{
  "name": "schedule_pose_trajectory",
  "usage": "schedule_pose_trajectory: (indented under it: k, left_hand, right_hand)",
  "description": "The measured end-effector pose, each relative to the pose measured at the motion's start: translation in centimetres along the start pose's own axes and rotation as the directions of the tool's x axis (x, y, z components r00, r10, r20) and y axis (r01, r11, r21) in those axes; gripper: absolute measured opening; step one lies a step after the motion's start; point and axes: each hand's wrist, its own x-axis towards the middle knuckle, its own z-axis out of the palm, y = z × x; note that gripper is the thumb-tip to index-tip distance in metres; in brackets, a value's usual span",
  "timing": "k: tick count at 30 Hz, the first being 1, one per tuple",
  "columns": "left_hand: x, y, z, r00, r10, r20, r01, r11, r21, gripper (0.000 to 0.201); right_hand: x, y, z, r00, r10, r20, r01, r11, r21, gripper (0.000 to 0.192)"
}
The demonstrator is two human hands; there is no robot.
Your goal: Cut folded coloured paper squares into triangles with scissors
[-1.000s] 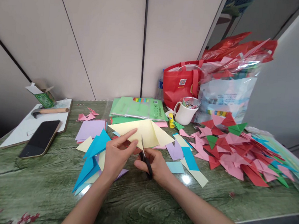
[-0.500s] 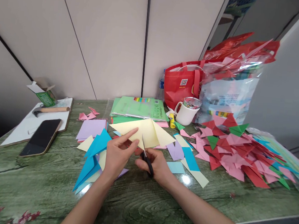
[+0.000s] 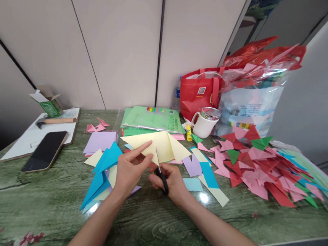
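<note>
A folded cream-yellow sheet of paper [image 3: 166, 148] is held up above the table in front of me. My left hand [image 3: 131, 170] grips its lower left part between thumb and fingers, with the index finger stretched across its face. In my right hand [image 3: 172, 181] is a pair of scissors [image 3: 162, 178] with black handles, its blade pointing up and lying against the paper near the lower middle. Whether the blades are fully closed I cannot make out. Left of my left hand lie blue folded papers [image 3: 97, 186], and right of my right hand are a blue-and-cream strip [image 3: 209, 175] and lilac paper [image 3: 193, 165].
Pink, red and green folded pieces [image 3: 258, 165] heap at the right. Behind stand a white mug [image 3: 205, 126], a glue stick [image 3: 188, 133], a red bag [image 3: 198, 91] and green paper packs [image 3: 153, 119]. A phone [image 3: 46, 151] and a hammer [image 3: 57, 120] lie at the left.
Almost nothing differs. The yellow paper's right corner has shifted very slightly; both hands keep their places and grips.
</note>
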Motion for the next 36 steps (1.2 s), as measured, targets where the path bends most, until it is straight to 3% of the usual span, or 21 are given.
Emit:
schedule_pose_trajectory:
  k: [15, 23, 29, 36]
  left_hand:
    - [0.4, -0.2, -0.3, 0.999, 0.051, 0.012, -0.051, 0.999, -0.015, 0.037]
    - [0.7, -0.4, -0.7, 1.000, 0.028, -0.002, -0.028, 0.999, -0.022, 0.032]
    - [0.5, 0.1, -0.6, 0.999, 0.006, 0.032, -0.006, 1.000, -0.001, 0.034]
    - [0.3, 0.4, -0.2, 0.999, -0.007, 0.040, 0.006, 1.000, 0.015, 0.034]
  right_hand:
    - [0.0, -0.2, 0.0, 1.000, 0.027, -0.015, -0.027, 1.000, -0.010, 0.029]
    - [-0.2, 0.1, -0.1, 0.998, 0.043, 0.038, -0.043, 0.999, 0.004, 0.027]
    - [0.0, 0.2, -0.4, 0.994, 0.101, 0.030, -0.102, 0.995, 0.021, 0.040]
    - [0.2, -1.4, -0.1, 0.999, 0.023, 0.042, -0.027, 0.995, 0.098, 0.040]
